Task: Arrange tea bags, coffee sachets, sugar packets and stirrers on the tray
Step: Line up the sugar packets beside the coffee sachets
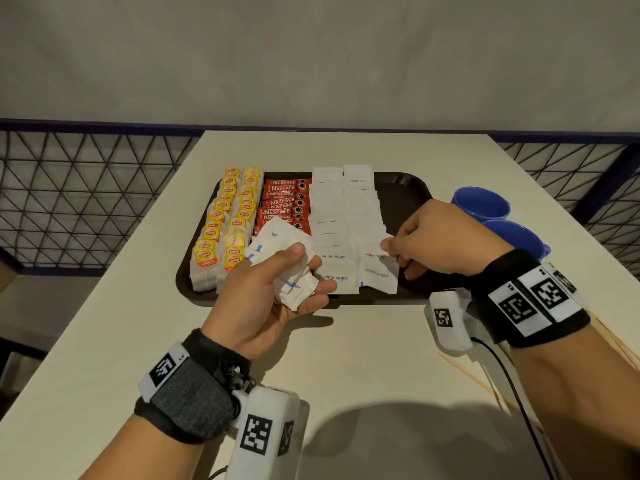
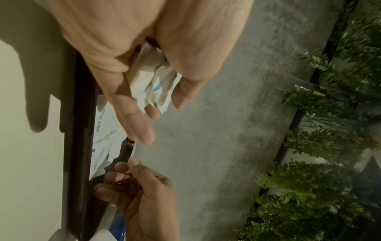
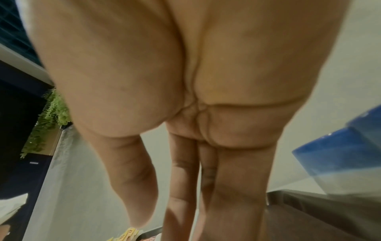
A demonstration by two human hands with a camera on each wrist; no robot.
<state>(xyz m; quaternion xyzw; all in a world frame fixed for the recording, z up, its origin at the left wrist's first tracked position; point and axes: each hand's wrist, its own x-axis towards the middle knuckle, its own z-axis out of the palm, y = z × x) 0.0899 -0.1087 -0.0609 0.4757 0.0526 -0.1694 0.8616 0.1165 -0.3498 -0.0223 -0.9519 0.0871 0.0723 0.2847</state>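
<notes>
Left hand [image 1: 273, 292] clutches a bunch of white paper sugar packets [image 1: 282, 261] just left of the right hand [image 1: 440, 242], whose fingertips pinch a laid packet's edge on the dark brown plastic tray [image 1: 408, 192].

L hand [image 1: 273, 299] gripping, R hand [image 1: 440, 244] pinching.

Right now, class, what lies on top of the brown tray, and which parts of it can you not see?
On the tray: tea bags, coffee sachets, sugar packets. The left hand, gripping a bunch of packets, covers the near sachets.
</notes>
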